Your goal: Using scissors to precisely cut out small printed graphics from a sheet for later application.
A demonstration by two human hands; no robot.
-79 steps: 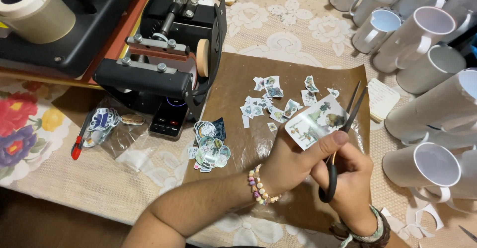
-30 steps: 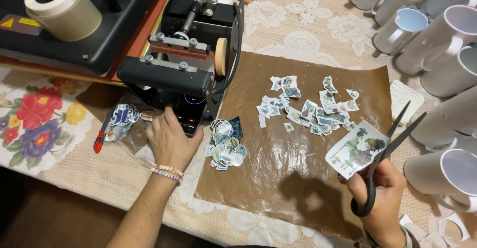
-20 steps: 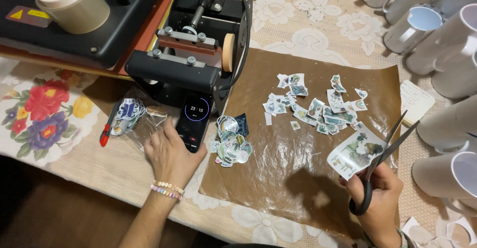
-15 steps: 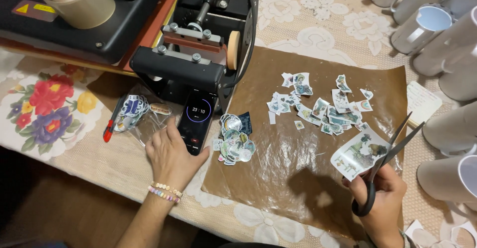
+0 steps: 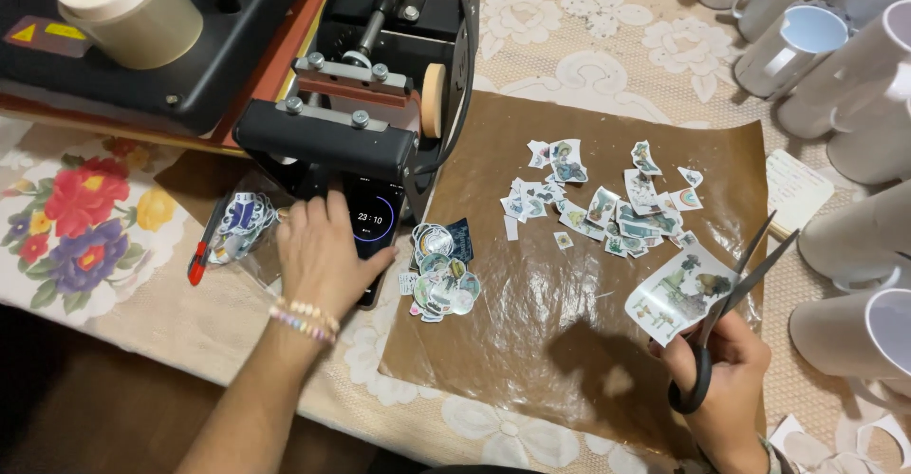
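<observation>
My left hand (image 5: 321, 254) rests flat on a black phone (image 5: 373, 230) with a lit screen, lying just in front of the black mug press (image 5: 375, 94). My right hand (image 5: 714, 379) grips black-handled scissors (image 5: 731, 298), blades apart and pointing up to the right, and also pinches a printed sticker sheet (image 5: 678, 291) beside the blades. Both are above the brown paper sheet (image 5: 560, 341). A heap of round cut stickers (image 5: 439, 278) lies at the sheet's left edge. Several cut picture scraps (image 5: 607, 199) are scattered across its far part.
Several white mugs (image 5: 835, 66) crowd the right side. A clear bag of stickers and a red-handled tool (image 5: 199, 260) lie left of my left hand. A roll of beige tape (image 5: 133, 11) sits on a flat black press at the far left. A lace cloth (image 5: 607, 42) covers the table.
My left hand left the sticker sheet and went left to the phone by the press, where it now lies. My right hand kept the scissors and took the sheet, drifting right.
</observation>
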